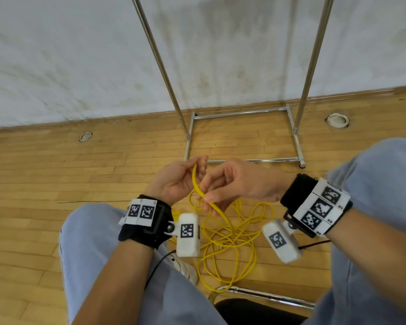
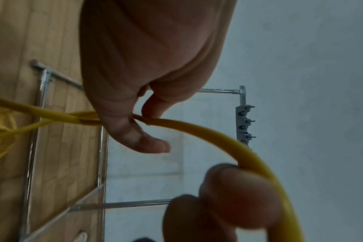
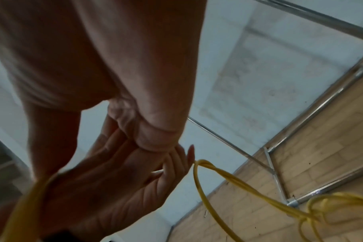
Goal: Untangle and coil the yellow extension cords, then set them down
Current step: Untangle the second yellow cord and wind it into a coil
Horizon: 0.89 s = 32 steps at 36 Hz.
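Both hands raised close together above the knees, seated person, head view. Left hand palm up, fingers curled, pinching a doubled run of yellow extension cord between thumb and fingertips; cord strand rises past the fingers. Right hand just beside it, thumb and forefinger pinched on the same strand lower down, other fingers loosely bent. Left wrist view: thumb pressed onto the cord, strand arching over to the other hand's fingertips. Right wrist view: cord leaves the left hand's fingertips and drops toward the floor, two strands twisted together.

Rest of the cord lies in a loose tangle of loops on the wooden floor between the person's legs, not yet coiled; whether one cord or several, cannot tell. Metal rack frame stands on the floor ahead, against the white wall. Chrome chair edge at bottom. Grey trousers on both knees. White shoe under the left wrist camera. Marker-tagged bands on both wrists.
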Each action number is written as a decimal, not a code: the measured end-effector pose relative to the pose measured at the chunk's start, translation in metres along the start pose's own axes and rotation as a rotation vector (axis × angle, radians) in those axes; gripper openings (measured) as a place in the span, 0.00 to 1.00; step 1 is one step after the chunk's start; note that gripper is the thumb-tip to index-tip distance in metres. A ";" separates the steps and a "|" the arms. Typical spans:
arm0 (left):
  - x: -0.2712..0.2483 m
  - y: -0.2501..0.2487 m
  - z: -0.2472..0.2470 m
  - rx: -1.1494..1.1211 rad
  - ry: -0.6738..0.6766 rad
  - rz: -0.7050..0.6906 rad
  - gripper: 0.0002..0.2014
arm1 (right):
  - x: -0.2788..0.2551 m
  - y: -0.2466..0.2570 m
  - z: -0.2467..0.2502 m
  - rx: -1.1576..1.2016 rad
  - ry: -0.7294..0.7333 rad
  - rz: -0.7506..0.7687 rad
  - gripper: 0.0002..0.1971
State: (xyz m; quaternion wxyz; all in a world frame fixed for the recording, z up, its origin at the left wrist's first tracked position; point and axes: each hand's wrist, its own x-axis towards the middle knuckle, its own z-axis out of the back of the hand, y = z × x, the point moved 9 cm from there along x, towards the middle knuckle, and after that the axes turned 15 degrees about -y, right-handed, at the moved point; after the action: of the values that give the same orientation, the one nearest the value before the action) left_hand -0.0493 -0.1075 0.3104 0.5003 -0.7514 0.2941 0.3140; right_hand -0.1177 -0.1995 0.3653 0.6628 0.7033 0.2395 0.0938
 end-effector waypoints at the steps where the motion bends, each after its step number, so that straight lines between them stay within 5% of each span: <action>1: -0.002 -0.003 -0.003 -0.005 0.017 -0.046 0.13 | 0.002 -0.004 0.004 0.006 -0.040 -0.043 0.12; 6: -0.020 -0.010 -0.020 0.204 0.147 -0.305 0.11 | 0.013 -0.022 0.046 0.177 -0.408 -0.174 0.13; 12: -0.045 0.010 -0.045 0.518 0.293 -0.499 0.10 | 0.022 -0.028 0.050 0.401 -0.463 -0.171 0.24; 24: -0.052 0.009 -0.045 0.525 0.301 -0.522 0.10 | 0.022 -0.031 0.064 0.253 -0.558 -0.149 0.25; 32: -0.051 -0.017 -0.031 0.358 0.281 -0.534 0.08 | 0.002 -0.067 0.131 0.354 -1.078 -0.356 0.18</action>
State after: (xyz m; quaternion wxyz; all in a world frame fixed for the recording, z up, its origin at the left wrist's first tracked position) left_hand -0.0634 -0.1246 0.3685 0.6431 -0.7382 0.2035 0.0092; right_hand -0.0712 -0.3139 0.2853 0.5692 0.7004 -0.0046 -0.4307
